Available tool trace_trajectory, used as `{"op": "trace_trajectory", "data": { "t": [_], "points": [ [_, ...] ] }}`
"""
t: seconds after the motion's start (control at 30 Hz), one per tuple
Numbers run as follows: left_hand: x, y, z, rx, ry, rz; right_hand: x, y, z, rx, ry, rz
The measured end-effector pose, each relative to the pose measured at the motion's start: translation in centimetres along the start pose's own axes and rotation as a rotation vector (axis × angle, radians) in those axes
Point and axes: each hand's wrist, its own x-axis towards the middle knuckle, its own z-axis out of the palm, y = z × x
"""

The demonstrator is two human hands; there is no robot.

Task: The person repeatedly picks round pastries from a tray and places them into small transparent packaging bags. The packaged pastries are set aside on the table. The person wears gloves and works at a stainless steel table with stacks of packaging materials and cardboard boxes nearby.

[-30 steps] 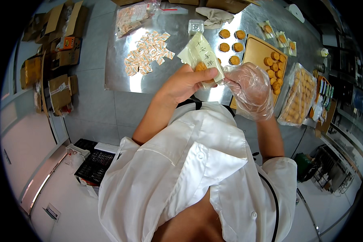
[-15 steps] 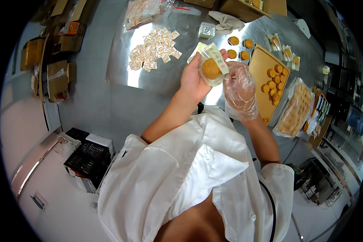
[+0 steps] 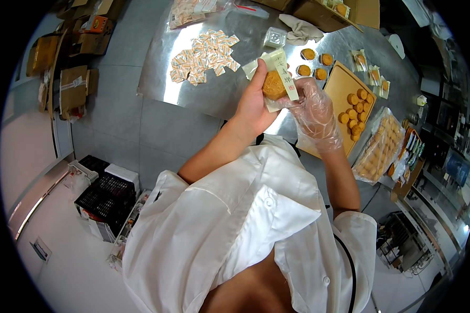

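Note:
Over the near edge of the steel table, my bare left hand (image 3: 252, 103) grips a clear pouch (image 3: 287, 76) with a pale green printed strip. Its thumb lies along the pouch's left side. Inside the pouch shows a round golden mooncake (image 3: 274, 86) with a patterned top. My right hand (image 3: 315, 107), in a clear plastic glove, has its fingers closed at the pouch's lower right edge; the fingertips are partly hidden. Another pale pouch edge shows behind the left thumb. To the right is a tan tray (image 3: 337, 83) with several unwrapped mooncakes (image 3: 357, 110).
Small white-and-orange sachets (image 3: 206, 55) lie heaped at left, near a bag of them (image 3: 188, 13). Beyond my hands are mooncakes in small trays (image 3: 308, 54), stacked clear trays (image 3: 274, 37), a cloth (image 3: 300, 30) and a carton (image 3: 368, 15). Wrapped mooncakes (image 3: 359, 60) and a large filled bag (image 3: 379, 148) lie right.
My left thumb has come up along the pouch's side, and the pouch has turned a little more upright. My gloved fingers have shifted in against its lower edge. The view has moved slightly.

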Motion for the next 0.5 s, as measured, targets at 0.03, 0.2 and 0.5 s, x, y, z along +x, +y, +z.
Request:
{"op": "trace_trajectory", "data": {
  "t": [0.03,0.2,0.5],
  "points": [
    [-0.1,-0.3,-0.3,0.017,-0.013,0.009,0.1,0.2,-0.3,-0.023,-0.023,-0.023],
    [-1.4,-1.3,0.4,0.104,-0.003,0.1,0.3,1.0,-0.6,-0.303,-0.027,-0.144],
    [-1.8,1.3,-9.2,-0.195,0.031,0.2,0.6,4.4,7.1,0.19,-0.335,0.243]
  ]
}}
